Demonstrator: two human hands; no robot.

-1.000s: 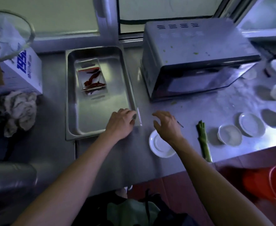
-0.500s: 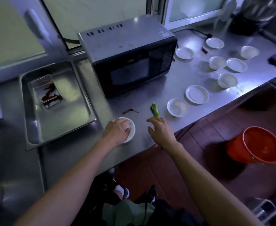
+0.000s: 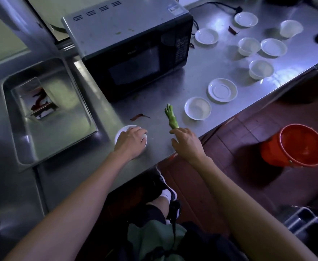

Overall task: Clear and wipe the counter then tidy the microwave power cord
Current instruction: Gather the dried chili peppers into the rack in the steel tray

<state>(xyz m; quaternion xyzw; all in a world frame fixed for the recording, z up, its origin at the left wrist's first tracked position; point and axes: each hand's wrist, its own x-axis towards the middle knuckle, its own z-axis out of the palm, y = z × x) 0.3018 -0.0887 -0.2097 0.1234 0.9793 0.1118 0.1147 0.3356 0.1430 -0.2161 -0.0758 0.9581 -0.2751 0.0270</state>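
While our left hand [image 3: 130,141] lies with curled fingers over a small white dish [image 3: 121,132] near the counter [image 3: 201,72] edge, our right hand [image 3: 186,143] touches the green vegetable stalk [image 3: 171,116]; whether it grips it we cannot tell. The microwave [image 3: 130,48] stands behind, its power cord [image 3: 217,5] on the counter at the back.

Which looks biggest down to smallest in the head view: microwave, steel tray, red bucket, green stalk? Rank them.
1. microwave
2. steel tray, close to the microwave in apparent size, so that order is unsure
3. red bucket
4. green stalk
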